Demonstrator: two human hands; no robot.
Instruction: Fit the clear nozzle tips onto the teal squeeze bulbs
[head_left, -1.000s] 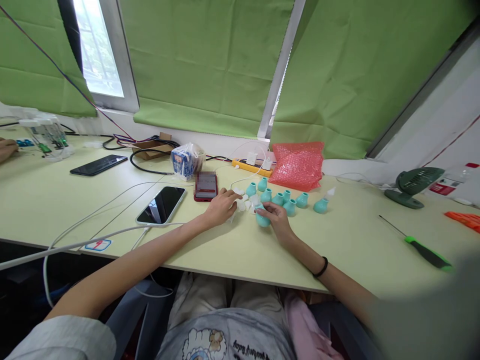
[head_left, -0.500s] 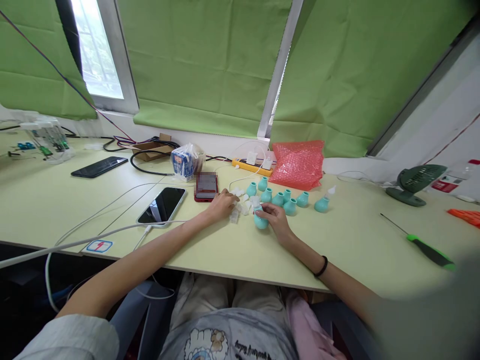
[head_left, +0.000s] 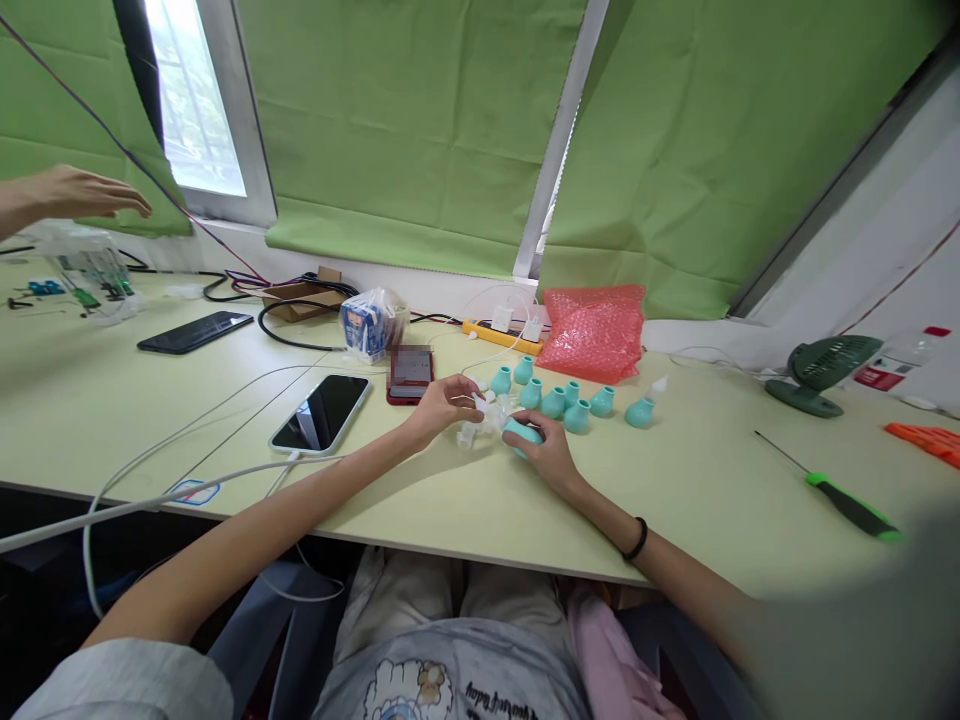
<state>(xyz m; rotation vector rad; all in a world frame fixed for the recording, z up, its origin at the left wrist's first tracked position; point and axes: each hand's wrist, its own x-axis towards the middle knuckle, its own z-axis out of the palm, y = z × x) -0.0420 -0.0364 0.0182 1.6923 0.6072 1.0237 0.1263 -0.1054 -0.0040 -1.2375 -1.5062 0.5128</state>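
My right hand (head_left: 551, 452) is closed round a teal bulb (head_left: 523, 436), which lies tilted with its neck toward the left. My left hand (head_left: 444, 408) pinches a small translucent white piece (head_left: 480, 402) just left of the bulb. Beneath and between my hands, a loose pile of translucent pieces (head_left: 466, 434) rests on the table; single pieces are hard to tell apart. Several more teal bulbs (head_left: 577, 416) stand upright behind my right hand. One bulb (head_left: 640, 412) farther right has a white tip (head_left: 659, 385) at its top.
Two phones (head_left: 321, 413) and a red-edged device (head_left: 410, 374) lie left. At the back are a yellow power strip (head_left: 502, 337) and red bubble wrap (head_left: 591, 333). A screwdriver (head_left: 851, 506) and green fan (head_left: 821, 370) are right. Another person's hand (head_left: 79, 195) reaches in at upper left.
The bulb in my right hand has gone from upright to tilted left. My left hand has lifted slightly with a white piece. Another person's hand has appeared at upper left.
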